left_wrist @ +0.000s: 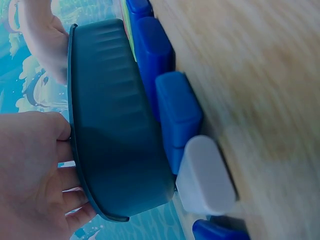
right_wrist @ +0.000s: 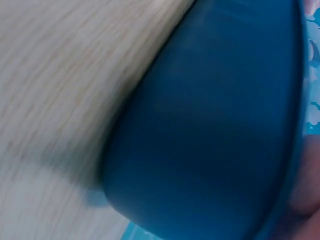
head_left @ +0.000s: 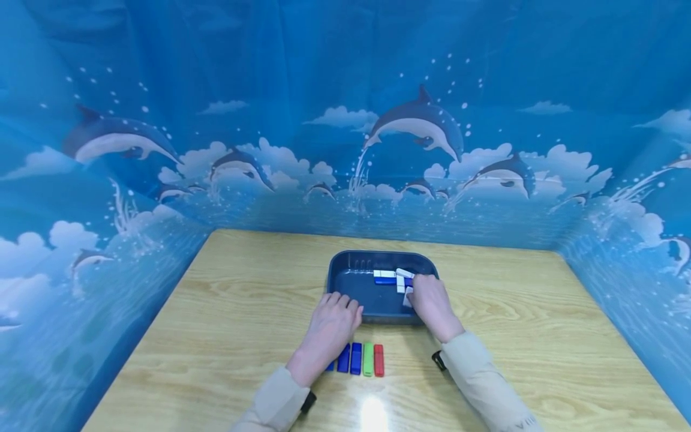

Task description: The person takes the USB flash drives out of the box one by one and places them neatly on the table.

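A dark blue tray (head_left: pixel 372 319) holds several white and blue sticks that look like capped USB sticks. My right hand (head_left: pixel 432 305) reaches over its right side, fingers curled, pinching a white USB stick (head_left: pixel 408 297) at the fingertips. Close by inside lie another white stick (head_left: pixel 385 273) and a blue stick (head_left: pixel 385 281). My left hand (head_left: pixel 336 316) rests on the near left rim; in the left wrist view its loose fingers (left_wrist: pixel 70 177) pass behind the rim. The right wrist view shows mostly the tray's outer wall (right_wrist: pixel 210 120), hiding the fingertips.
In front of the tray stands a row of sticks: a red one (head_left: pixel 379 360), a green one (head_left: pixel 368 359) and several blue ones (head_left: pixel 355 358). A white stick (left_wrist: pixel 206 177) in that row is hidden from the head view. A dolphin-print curtain (head_left: pixel 302 150) surrounds the wooden table (head_left: pixel 259 288).
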A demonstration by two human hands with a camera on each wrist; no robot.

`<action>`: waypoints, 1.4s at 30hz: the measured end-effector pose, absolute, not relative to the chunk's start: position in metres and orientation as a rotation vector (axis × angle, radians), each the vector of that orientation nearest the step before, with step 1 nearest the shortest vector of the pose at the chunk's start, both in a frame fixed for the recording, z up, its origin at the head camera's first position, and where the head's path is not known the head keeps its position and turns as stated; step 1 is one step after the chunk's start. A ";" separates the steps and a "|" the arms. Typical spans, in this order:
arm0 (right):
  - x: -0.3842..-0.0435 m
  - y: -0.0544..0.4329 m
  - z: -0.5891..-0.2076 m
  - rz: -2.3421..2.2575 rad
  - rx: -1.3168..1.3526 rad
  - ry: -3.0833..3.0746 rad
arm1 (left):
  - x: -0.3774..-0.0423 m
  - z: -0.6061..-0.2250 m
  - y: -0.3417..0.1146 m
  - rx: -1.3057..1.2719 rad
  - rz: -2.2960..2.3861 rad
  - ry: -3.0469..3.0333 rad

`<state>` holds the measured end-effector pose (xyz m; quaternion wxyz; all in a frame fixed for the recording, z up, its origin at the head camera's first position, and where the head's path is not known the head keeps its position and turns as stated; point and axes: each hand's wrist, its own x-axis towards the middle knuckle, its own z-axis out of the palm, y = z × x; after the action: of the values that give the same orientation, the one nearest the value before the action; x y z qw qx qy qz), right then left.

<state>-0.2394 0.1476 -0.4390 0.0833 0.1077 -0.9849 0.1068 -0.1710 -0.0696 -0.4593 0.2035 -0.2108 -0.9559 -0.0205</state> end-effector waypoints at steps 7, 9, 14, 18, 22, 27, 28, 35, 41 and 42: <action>-0.243 0.149 -0.447 0.252 0.289 -2.985 | -0.172 -0.460 -0.068 -0.597 -0.055 -2.628; -0.244 0.148 -0.448 0.250 0.301 -2.973 | -0.172 -0.460 -0.068 -0.597 -0.054 -2.625; -0.247 0.147 -0.449 0.372 0.300 -3.028 | -0.172 -0.460 -0.068 -0.595 -0.047 -2.649; -0.250 0.146 -0.448 0.479 0.252 -3.103 | -0.172 -0.460 -0.068 -0.591 -0.042 -2.654; -0.251 0.145 -0.448 0.549 0.240 -3.143 | -0.172 -0.460 -0.068 -0.589 -0.040 -2.646; -0.252 0.147 -0.451 0.637 0.259 -3.133 | -0.172 -0.460 -0.069 -0.593 -0.043 -2.635; -0.252 0.147 -0.451 0.649 0.267 -3.121 | -0.172 -0.460 -0.069 -0.594 -0.043 -2.633; -0.254 0.149 -0.454 0.739 0.296 -3.022 | -0.173 -0.460 -0.069 -0.594 -0.043 -2.630; -0.256 0.149 -0.454 0.843 0.279 -2.956 | -0.172 -0.460 -0.069 -0.588 -0.045 -2.634; -0.256 0.149 -0.454 0.880 0.273 -2.949 | -0.172 -0.460 -0.069 -0.587 -0.044 -2.636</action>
<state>-0.2560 0.1490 -0.4540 0.0259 0.0885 -0.9541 0.2848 -0.1721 -0.0692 -0.4603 0.2188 -0.2120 -0.9523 -0.0160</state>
